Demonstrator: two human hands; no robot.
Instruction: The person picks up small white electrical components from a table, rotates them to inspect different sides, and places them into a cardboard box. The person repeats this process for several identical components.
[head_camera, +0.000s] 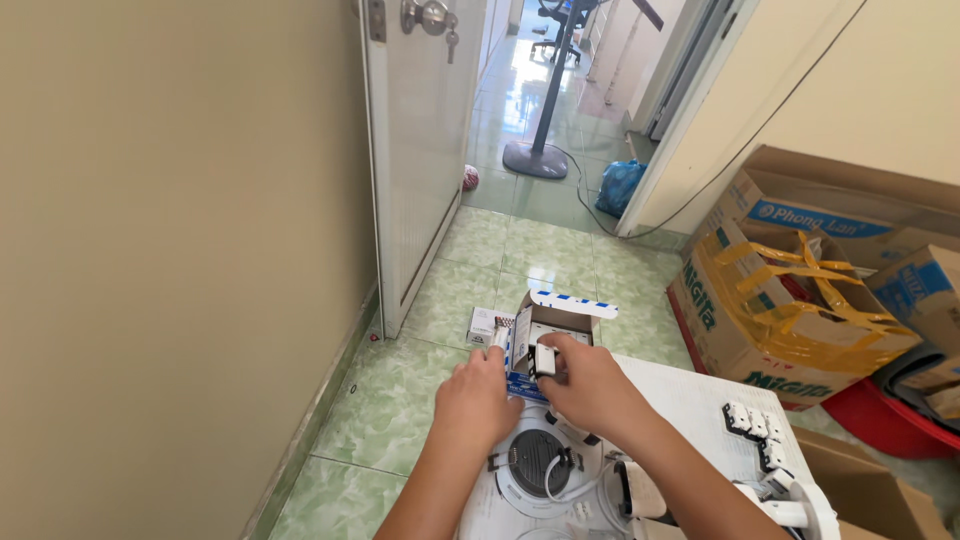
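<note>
Here, person crouched over white board on green tiled floor, hands at small open carton (548, 330), board's 12 o'clock edge. Left hand (478, 395) steadies carton's near-left corner, fingers curled around white piece; exact pinch cannot be told. Right hand (590, 385) pinches small white driver block (545, 360) between thumb and fingertips at carton mouth. Round white downlight (535, 465) lies at 6 o'clock, white sockets (752, 425) at 3 o'clock. Step judged: handling block at carton mouth; next calls for steady carton, clear lead wire.

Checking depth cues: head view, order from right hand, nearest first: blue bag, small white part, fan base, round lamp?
1. Small white part, in the right hand's fingers.
2. Round lamp, just below the wrist.
3. Blue bag, up the hallway by the doorframe.
4. Fan base, slightly beyond the bag.
</note>
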